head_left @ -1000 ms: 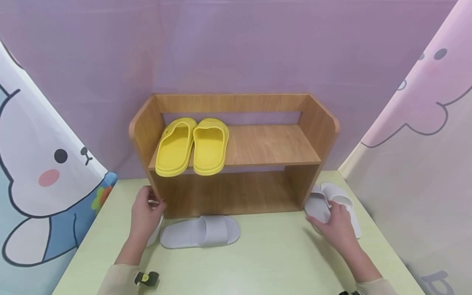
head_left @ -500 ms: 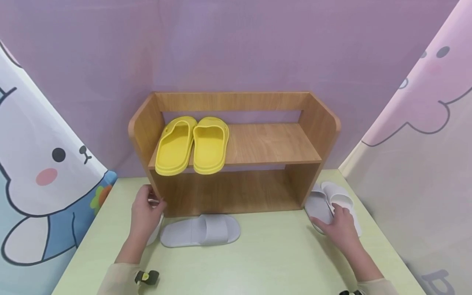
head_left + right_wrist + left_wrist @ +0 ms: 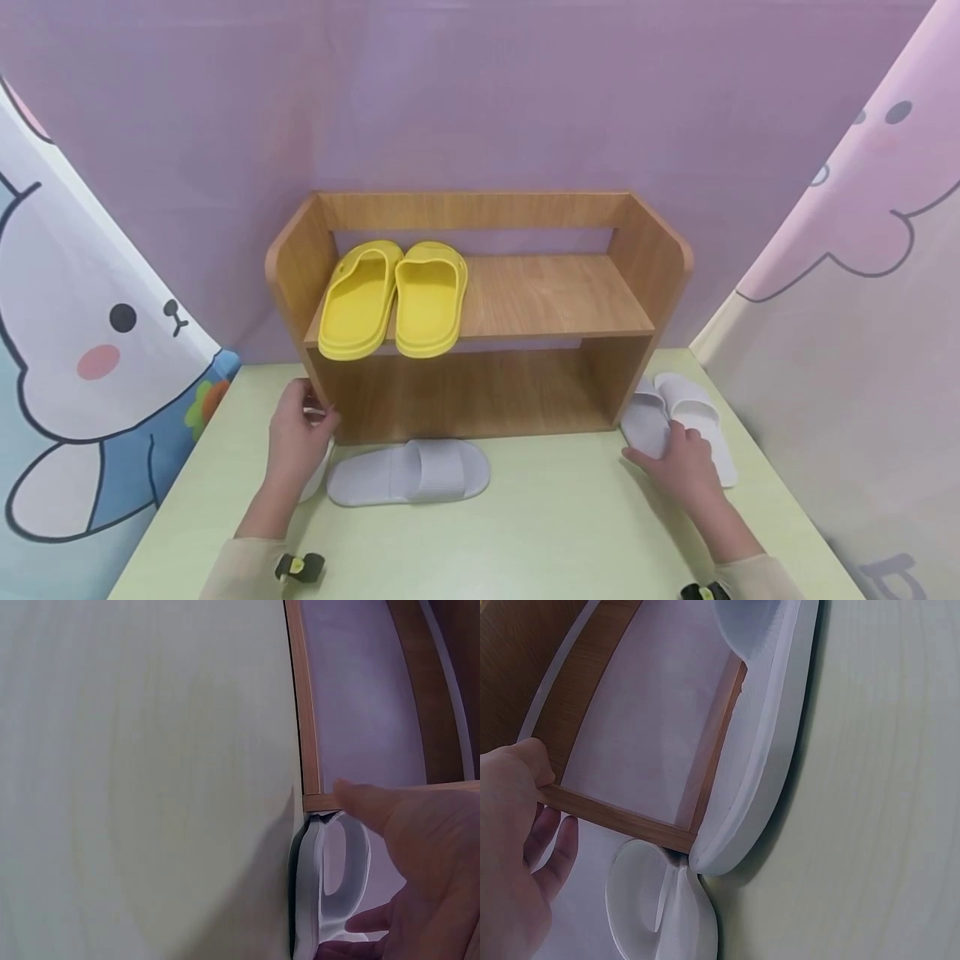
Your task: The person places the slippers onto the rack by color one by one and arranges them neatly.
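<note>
The wooden two-tier shoe rack (image 3: 480, 325) stands at the back of the table, with two yellow clogs (image 3: 392, 300) side by side on its upper shelf's left part. My left hand (image 3: 294, 433) pinches the rack's left side panel, thumb and fingers on opposite faces, as the left wrist view shows. A white slipper (image 3: 317, 473) is partly hidden behind that hand. One grey slipper (image 3: 408, 472) lies sideways before the rack. My right hand (image 3: 682, 467) is over the heel of another grey slipper (image 3: 643, 423), thumb spread from the fingers; their contact is partly hidden.
A second white slipper (image 3: 686, 396) lies right of the grey one, outside the rack's right panel. Printed curtains (image 3: 855, 275) hang on both sides, with a purple cloth (image 3: 480, 100) behind. The pale table (image 3: 525, 533) extends in front.
My right hand has drawn slightly back toward me, its fingers moving off the slipper's strap area. The left hand, rack, clogs and slippers look unmoved.
</note>
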Demonstrator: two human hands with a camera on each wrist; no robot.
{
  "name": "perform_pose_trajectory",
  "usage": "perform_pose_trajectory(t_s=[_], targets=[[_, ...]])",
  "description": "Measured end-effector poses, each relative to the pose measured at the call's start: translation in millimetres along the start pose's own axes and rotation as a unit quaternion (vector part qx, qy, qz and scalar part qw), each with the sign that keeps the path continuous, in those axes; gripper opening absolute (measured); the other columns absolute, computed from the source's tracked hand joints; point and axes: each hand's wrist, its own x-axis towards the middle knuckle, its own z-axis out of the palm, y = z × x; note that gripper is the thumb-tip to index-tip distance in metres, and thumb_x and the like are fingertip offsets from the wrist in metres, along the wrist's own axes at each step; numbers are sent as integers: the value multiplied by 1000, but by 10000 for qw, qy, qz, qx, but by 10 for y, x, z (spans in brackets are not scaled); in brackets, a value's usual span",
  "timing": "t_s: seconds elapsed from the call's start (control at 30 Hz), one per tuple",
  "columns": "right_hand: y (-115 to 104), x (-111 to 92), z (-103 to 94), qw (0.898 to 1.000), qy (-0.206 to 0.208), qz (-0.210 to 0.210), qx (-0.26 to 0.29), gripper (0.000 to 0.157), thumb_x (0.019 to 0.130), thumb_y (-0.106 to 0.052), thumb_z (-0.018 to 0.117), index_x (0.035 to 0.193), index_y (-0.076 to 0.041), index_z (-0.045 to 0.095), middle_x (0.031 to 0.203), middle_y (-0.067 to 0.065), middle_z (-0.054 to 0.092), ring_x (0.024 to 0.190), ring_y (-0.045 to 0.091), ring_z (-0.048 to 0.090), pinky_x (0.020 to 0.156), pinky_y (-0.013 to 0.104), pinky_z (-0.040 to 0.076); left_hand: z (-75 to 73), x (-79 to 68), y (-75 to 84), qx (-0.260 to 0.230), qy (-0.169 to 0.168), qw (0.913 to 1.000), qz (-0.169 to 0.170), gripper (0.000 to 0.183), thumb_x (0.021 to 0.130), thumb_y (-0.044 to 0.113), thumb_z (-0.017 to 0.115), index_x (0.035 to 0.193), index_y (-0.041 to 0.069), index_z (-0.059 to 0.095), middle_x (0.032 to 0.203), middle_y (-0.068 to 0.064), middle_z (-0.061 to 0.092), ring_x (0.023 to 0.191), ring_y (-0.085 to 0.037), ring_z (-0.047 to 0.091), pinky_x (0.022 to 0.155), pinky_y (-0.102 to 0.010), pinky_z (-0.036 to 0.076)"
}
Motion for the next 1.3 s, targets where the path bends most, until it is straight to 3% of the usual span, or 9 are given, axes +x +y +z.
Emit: perform_pose_trajectory(t_s=[0.3, 0.67, 1.13, 1.3], targets=[[-120, -1, -3, 9995, -186, 86, -252, 111, 89, -59, 85, 149, 21, 37, 133, 46, 43, 122, 66, 43, 84, 74, 54, -1, 1, 18, 18, 13, 10000, 8, 44, 95, -4, 76, 133, 2, 55, 118, -13, 63, 110, -32, 69, 81, -5, 51], [-177, 47, 24, 9993, -188, 107, -306, 106, 90, -56, 84, 144, 23, 39, 125, 45, 43, 115, 63, 45, 77, 69, 56, 7, 4, 2, -43, 78, 9999, 106, 43, 94, -5, 76, 132, 1, 56, 116, -14, 63, 108, -33, 70, 80, -3, 49], [-162, 65, 20, 9981, -458, 131, -388, 116, 86, -63, 85, 144, 26, 39, 117, 51, 42, 112, 69, 50, 85, 71, 55, 17, 7, -10, -83, 107, 9998, 109, 43, 93, -6, 75, 131, 1, 56, 115, -13, 63, 107, -32, 70, 79, -3, 49], [-155, 41, 14, 9978, -572, 319, -86, 115, 86, -60, 86, 148, 23, 36, 122, 52, 41, 117, 70, 48, 91, 73, 52, 19, 6, -11, -85, 96, 9999, 98, 44, 93, -6, 75, 132, 1, 56, 116, -13, 63, 108, -32, 69, 79, -3, 49]])
